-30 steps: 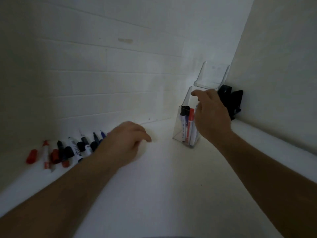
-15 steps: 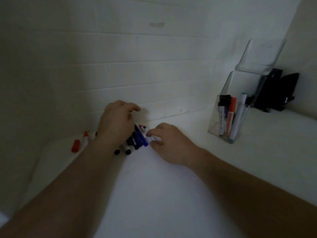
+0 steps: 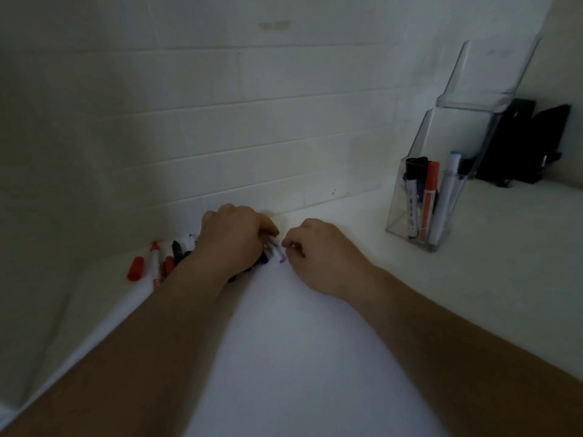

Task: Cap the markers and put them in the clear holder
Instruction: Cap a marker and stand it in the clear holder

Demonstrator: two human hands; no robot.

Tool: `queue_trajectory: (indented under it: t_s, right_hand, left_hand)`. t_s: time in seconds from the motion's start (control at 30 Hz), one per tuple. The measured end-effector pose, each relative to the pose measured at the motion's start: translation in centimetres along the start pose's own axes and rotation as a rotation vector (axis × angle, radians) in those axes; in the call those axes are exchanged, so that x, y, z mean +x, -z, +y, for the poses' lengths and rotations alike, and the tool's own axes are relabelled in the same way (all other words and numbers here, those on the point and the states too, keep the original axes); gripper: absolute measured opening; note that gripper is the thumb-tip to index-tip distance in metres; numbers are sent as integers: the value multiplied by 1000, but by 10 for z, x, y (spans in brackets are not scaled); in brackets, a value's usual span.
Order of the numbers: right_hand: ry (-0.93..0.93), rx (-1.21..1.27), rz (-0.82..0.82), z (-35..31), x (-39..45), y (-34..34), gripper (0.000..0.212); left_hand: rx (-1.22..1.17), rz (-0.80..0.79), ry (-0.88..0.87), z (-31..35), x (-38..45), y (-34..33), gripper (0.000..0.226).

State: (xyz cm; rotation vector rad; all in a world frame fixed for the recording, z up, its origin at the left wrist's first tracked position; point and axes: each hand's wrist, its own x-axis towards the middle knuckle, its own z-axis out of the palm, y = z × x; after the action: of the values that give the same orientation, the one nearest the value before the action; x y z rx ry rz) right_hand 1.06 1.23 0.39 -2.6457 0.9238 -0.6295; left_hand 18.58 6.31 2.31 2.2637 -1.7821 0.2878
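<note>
A white marker with a pink tip [image 3: 278, 253] lies slanted between my hands, and my left hand [image 3: 233, 244] grips its upper end with curled fingers. My right hand [image 3: 321, 252] is just right of the tip. Its thumb and forefinger pinch a small pale piece, seemingly the marker's cap, which is mostly hidden. Under and left of my left hand lie loose markers: a red one [image 3: 154, 263], a black one [image 3: 176, 250] and a dark blue one [image 3: 263, 259]. The clear holder [image 3: 398, 216] stands at the right with a black, a red and a white marker upright inside.
A loose red cap [image 3: 136, 269] lies at the far left of the white counter [image 3: 299, 342]. The tiled wall [image 3: 252, 121] runs close behind the markers. A black object [image 3: 530, 143] stands behind the holder in the right corner.
My right hand left the holder and came down to the marker pile. My left hand closed on the pink-tipped marker. The view swung left, so the holder now sits at the right.
</note>
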Motion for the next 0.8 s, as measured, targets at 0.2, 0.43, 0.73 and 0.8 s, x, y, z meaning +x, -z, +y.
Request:
queue_trajectory:
  t_s: [0.2, 0.43, 0.73, 0.8]
  right_hand:
    - [-81, -151, -9, 1, -6, 13, 9]
    - [-212, -352, -220, 19, -18, 39, 13]
    - [-283, 157, 18, 36, -15, 38, 27]
    - [-183, 205, 139, 33, -13, 37, 28]
  left_hand:
    - [-27, 49, 8, 5, -2, 2, 20]
    - [-508, 168, 45, 19, -13, 14, 8]
    - [-712, 240, 126, 21, -15, 15, 14]
    - [-714, 256, 144, 19, -14, 15, 14]
